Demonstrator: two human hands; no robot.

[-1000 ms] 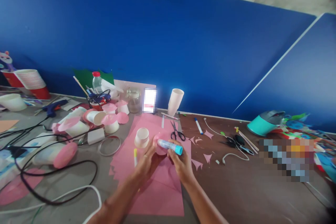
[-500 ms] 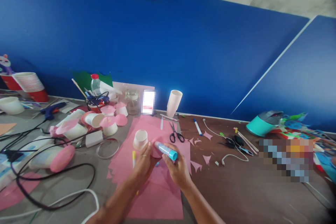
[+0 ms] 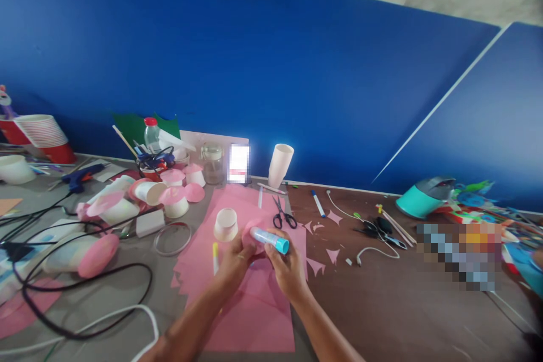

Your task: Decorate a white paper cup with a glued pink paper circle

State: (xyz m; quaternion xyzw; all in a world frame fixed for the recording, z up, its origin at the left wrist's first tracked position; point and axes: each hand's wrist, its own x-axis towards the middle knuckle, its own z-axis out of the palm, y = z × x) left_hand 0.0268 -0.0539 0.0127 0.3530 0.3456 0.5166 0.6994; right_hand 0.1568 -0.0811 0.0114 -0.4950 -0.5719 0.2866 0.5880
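Observation:
My right hand [image 3: 288, 266] grips a blue glue stick [image 3: 271, 240], its tip against a small pink paper piece [image 3: 247, 233]. That piece is pinched in my left hand [image 3: 235, 257], its lower part hidden by the fingers. Both hands are above pink paper sheets [image 3: 254, 328] layered on the table. A white paper cup [image 3: 226, 224] stands just beyond my left hand, and a yellow-and-white marker [image 3: 215, 258] lies beside that hand. Dark-handled scissors [image 3: 283, 218] rest on the pink sheets, beyond my right hand.
At left are several white cups with pink discs [image 3: 173, 201], black cables [image 3: 139, 271] and a glue gun [image 3: 80, 176]. A tall stack of cups [image 3: 280, 164] leans by the blue partition [image 3: 271, 68]. Pink scraps [image 3: 333, 256] and a blue marker [image 3: 318, 203] lie right.
My left hand has tilted the pink paper piece up so more of it shows against the glue stick's tip. The glue stick has shifted slightly right and lies flatter.

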